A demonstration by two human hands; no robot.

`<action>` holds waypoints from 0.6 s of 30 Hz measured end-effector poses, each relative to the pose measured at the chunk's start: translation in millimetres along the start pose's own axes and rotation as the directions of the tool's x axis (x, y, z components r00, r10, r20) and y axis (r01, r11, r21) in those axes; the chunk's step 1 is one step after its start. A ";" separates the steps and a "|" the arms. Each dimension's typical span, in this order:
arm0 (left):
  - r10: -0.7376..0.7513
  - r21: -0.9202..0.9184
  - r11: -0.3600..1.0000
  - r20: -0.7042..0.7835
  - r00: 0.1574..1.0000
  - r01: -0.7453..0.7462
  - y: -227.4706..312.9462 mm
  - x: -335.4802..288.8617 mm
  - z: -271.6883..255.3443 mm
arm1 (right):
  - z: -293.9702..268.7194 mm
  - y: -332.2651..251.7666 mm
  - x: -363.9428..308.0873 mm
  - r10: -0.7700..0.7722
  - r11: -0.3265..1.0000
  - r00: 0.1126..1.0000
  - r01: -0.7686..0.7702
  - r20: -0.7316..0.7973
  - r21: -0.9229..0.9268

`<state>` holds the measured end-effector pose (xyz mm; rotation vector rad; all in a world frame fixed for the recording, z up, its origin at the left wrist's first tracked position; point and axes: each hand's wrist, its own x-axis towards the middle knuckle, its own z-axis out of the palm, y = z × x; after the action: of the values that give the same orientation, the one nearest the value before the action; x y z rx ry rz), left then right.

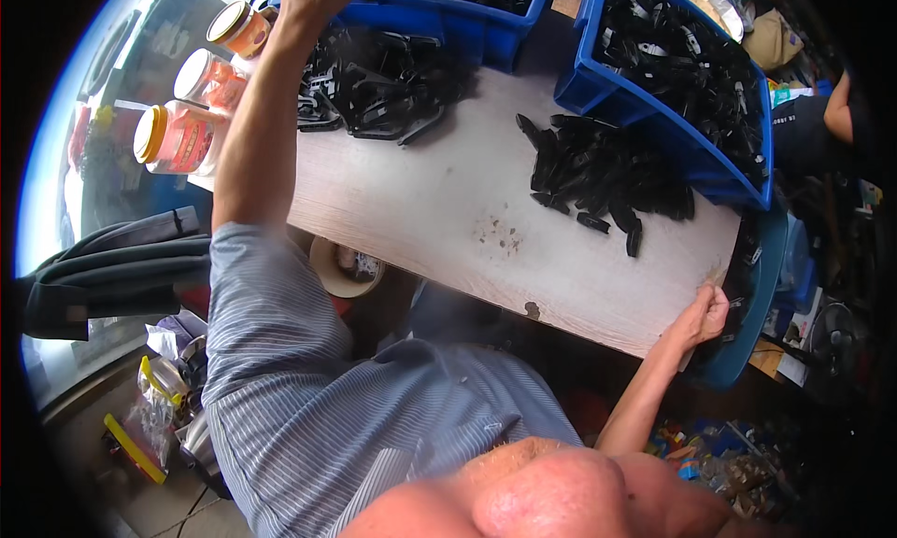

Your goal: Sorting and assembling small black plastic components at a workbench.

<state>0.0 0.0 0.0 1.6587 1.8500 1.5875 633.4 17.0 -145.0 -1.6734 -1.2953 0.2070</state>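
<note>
I log: right hand (705,312) fingers curled, gripping pale wooden tabletop (448,202) right corner | left hand out of view past far edge, fingers untellable | loose black plastic clips (598,178) heaped near right edge.

The right hand (705,316) grips the table (448,211) edge; a pile of small parts (598,178) lies beyond it, a bin (687,141) behind that. Jars (177,136) stand left of the raised left arm, clips (383,85) to its right.

A small parts-assembly workshop.

Two blue plastic bins (654,118) heaped with black plastic parts sit at the far edge of a pale wood-grain counter (439,202), loose piles of the same black parts (598,178) lie beside them, and boxes and clutter crowd the floor below.
</note>
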 end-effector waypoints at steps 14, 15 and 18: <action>0.160 0.785 0.614 -0.230 0.960 0.086 -26.8 -126.1 43.1 | 3.4 11.5 3.2 -0.032 0.999 0.999 0.032 -0.006 0.042; 0.159 0.784 0.614 -0.230 0.960 0.087 -32.2 -126.6 41.1 | 3.1 13.4 4.0 -0.032 0.999 0.999 0.032 -0.005 0.041; 0.190 0.778 0.627 -0.200 0.961 0.038 -35.7 -128.4 38.7 | 1.3 14.9 4.2 -0.027 0.998 1.000 0.027 0.000 0.057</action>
<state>52.1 -74.2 -105.1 1.8857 2.9497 1.0947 644.0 21.8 -155.4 -1.6075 -1.2998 0.2261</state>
